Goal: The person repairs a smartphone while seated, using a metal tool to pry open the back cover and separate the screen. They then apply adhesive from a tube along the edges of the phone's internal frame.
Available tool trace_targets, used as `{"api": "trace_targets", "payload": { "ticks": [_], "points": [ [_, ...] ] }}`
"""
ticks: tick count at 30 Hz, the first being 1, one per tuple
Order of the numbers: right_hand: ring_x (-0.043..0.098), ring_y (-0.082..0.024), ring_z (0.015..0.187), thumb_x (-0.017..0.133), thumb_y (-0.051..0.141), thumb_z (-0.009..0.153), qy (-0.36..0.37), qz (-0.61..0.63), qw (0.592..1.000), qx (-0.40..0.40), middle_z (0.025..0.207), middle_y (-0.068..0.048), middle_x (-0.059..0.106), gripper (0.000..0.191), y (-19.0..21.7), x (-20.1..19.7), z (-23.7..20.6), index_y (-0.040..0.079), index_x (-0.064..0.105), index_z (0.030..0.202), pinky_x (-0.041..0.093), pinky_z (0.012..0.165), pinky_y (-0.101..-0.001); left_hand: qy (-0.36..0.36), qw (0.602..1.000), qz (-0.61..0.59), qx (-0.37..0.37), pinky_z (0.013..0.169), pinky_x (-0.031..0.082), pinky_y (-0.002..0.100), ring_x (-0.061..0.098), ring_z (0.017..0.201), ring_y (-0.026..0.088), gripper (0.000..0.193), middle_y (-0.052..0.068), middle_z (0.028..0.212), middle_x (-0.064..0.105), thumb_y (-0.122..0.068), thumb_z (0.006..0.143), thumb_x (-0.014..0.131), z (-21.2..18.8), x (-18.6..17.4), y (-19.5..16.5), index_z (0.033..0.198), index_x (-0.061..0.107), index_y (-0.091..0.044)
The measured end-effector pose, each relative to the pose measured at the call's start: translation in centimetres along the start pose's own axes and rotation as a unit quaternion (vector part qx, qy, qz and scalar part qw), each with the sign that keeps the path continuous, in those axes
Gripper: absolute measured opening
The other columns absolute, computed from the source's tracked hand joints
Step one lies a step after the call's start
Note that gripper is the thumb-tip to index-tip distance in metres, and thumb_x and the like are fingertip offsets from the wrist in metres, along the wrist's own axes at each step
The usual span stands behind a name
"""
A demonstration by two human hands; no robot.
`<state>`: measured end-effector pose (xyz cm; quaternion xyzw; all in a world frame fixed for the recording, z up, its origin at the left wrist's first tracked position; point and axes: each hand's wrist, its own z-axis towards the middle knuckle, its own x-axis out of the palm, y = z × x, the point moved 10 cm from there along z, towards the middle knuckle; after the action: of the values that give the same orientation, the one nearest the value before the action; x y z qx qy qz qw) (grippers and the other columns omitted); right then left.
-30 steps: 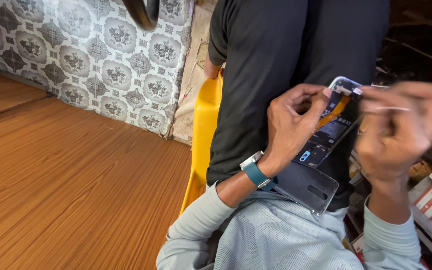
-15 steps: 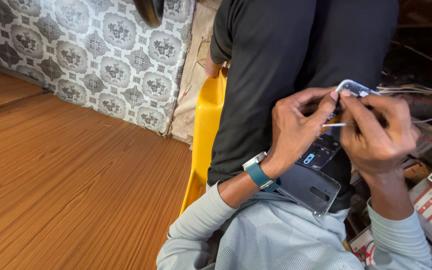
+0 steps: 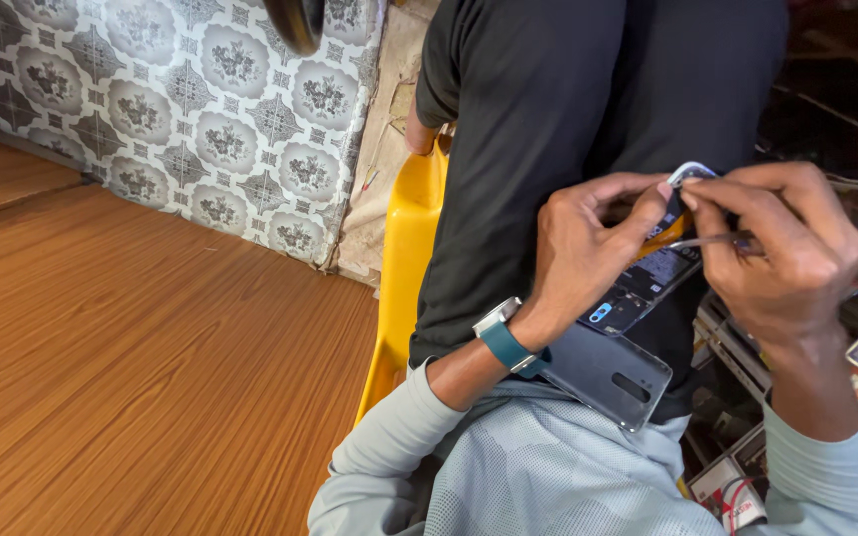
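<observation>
Wooden floor (image 3: 131, 347): warm orange-brown boards with long grain, seen running diagonally across the left half of the view. A slightly raised wooden step or platform (image 3: 2, 179) was noted at the far left, of the same finish. A patterned panel (image 3: 171, 109), grey-white with floral medallions, was stood along the floor's far edge. A yellow plastic seat (image 3: 404, 268) was set at the floor's right margin. No loose items were recorded on the boards.
</observation>
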<state>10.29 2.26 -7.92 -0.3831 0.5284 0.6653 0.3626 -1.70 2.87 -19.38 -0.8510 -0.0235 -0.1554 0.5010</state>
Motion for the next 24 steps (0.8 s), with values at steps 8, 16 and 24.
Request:
{"api": "trace_targets", "payload": {
  "ticks": [8,16,24],
  "points": [
    [0.050,-0.008,0.058,0.080,0.001,0.096,0.141,0.154,0.957,0.200,0.093,-0.009,0.070,0.021,-7.0,2.4,-1.1,0.001,0.076,0.116,0.032,0.048,-0.0207,0.146,0.956,0.224,0.119,0.057,0.050,0.032,0.066,0.059,0.017,0.020,0.013,0.091,0.080,-0.011,0.094,0.067,1.9,1.2,-2.2,0.111,0.078,-0.006],
    [0.068,-0.007,0.088,0.078,0.002,0.093,0.061,0.393,0.864,0.309,0.102,-0.004,0.073,0.030,-9.7,4.0,-5.6,-0.003,0.070,0.121,0.057,0.080,-0.0180,0.258,0.849,0.396,0.235,0.075,0.058,0.041,0.075,0.084,0.031,0.011,0.014,0.090,0.074,-0.011,0.094,0.068,3.9,6.2,-6.0,0.098,0.072,-0.002],
    [0.060,-0.006,0.079,0.077,-0.006,0.099,-0.084,0.470,0.802,0.358,0.095,-0.004,0.069,0.020,-7.0,4.3,-6.1,-0.006,0.069,0.117,0.049,0.077,-0.0166,0.209,0.677,0.582,0.399,0.122,0.033,0.058,0.050,0.135,0.033,0.078,0.015,0.133,0.060,-0.034,0.063,0.071,-2.4,5.0,-9.3,0.133,0.060,-0.002]
  ]
}}
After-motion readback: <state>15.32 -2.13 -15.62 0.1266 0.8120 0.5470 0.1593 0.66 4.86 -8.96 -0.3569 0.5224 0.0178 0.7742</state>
